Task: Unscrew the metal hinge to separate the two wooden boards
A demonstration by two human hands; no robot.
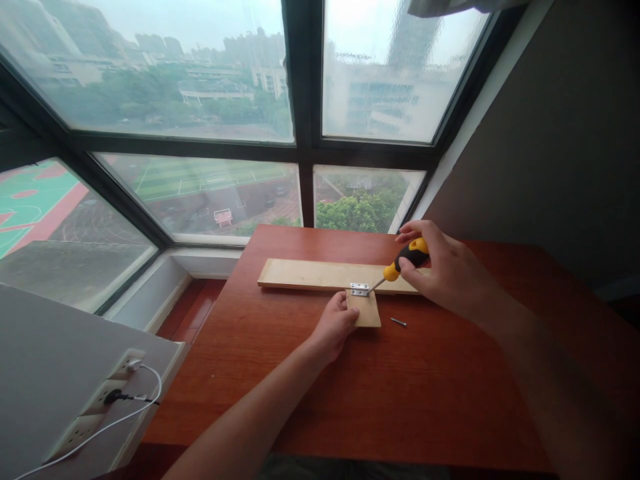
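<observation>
My right hand (445, 263) is closed around the black and yellow handle of a screwdriver (391, 271). The screwdriver slants down to the left, and its tip meets the right side of a silver hinge (359, 289). That hinge lies across the joint between a long pale wooden board (305, 272) and a small wooden piece (367, 312). My left hand (337, 323) grips the small piece by its left edge, thumb on top. A loose screw (399, 321) lies on the table just right of the small piece.
The reddish-brown table (430, 393) stands against large windows (210, 193) with dark frames. At the lower left, a low wall carries sockets (103, 397) with a white cable (155, 393) and a black plug. A dark wall rises at the right.
</observation>
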